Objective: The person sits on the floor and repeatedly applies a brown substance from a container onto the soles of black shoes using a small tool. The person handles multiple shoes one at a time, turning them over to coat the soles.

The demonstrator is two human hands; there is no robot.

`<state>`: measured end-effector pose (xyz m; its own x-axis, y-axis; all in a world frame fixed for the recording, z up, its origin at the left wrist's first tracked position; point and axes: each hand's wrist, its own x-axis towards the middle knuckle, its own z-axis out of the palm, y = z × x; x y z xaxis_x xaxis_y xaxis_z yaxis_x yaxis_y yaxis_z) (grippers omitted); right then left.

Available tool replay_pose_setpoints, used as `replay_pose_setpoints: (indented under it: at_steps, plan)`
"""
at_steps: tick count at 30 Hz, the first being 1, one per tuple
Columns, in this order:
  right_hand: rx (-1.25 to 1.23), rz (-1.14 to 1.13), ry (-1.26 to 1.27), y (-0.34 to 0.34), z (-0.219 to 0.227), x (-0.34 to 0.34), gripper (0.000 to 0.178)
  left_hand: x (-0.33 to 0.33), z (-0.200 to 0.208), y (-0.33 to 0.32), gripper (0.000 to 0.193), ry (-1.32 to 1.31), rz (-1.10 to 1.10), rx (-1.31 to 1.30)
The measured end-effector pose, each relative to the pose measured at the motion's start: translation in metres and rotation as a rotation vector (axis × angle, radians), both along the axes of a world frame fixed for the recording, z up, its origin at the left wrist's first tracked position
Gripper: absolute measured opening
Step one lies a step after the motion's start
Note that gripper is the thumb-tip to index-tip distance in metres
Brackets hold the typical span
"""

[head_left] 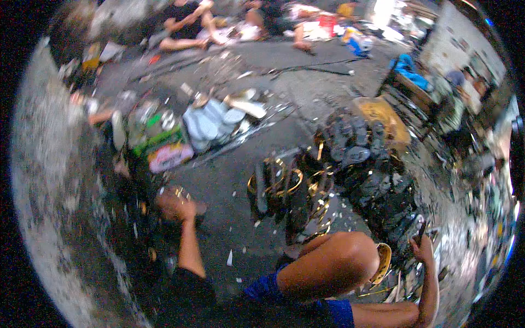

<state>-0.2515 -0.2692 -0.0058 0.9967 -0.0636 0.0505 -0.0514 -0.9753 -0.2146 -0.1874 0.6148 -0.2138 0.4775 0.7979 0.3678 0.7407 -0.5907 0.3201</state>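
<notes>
My left hand (174, 205) is at the left, blurred, beside a dark flat piece and some gold glints. Its fingers are smeared, so I cannot tell whether they grip anything. Far to the right, my right hand (422, 249) is closed round a thin dark object (421, 228) that points upward; its kind is unclear. Between the hands, in front of my bent knee, lie dark strap-like pieces with gold-coloured edging (281, 186). Beyond my knee, a large heap of black shoe-like pieces (377, 175) is nearest to my right hand.
A green box (158, 141) with loose items stands at the left, beside pale blue-grey sole-shaped pieces (205, 123). A tan piece (385, 117) lies behind the black heap. Scraps litter the dark floor. Other people (186, 24) sit at the back, and more at the right.
</notes>
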Motion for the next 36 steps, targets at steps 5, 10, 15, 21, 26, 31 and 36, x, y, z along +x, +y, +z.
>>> replay_pose_setpoints:
  at_steps: [5,10,15,21,26,31,36]
  plan:
    - [-0.049,-0.123,0.143,-0.021,0.029,-0.029,0.038,-0.036,-0.044,0.001,0.06,-0.402,-0.444,-0.614]
    - [-0.039,-0.056,0.159,0.013,0.04,0.002,0.046,-0.008,-0.02,-0.061,0.058,-0.502,-0.592,-0.882]
    - [0.041,-0.053,0.11,0.027,0.081,-0.006,0.059,0.05,0.106,-0.245,0.048,-0.292,-1.144,-0.999]
    - [0.257,-0.297,-0.135,0.001,0.088,-0.054,0.05,0.048,0.189,-0.46,0.05,0.223,-1.757,-0.677]
    - [0.512,-0.65,-0.368,0.006,-0.025,-0.084,0.04,0.052,0.067,-0.516,0.041,0.701,-2.146,-0.285]
    - [0.404,-0.872,-0.24,0.047,-0.093,-0.123,0.037,0.013,0.075,-0.534,0.025,0.312,-2.222,-0.126]
    - [0.402,-0.891,-0.281,0.06,-0.112,-0.106,0.045,-0.008,0.071,-0.539,0.044,0.534,-2.211,-0.516]
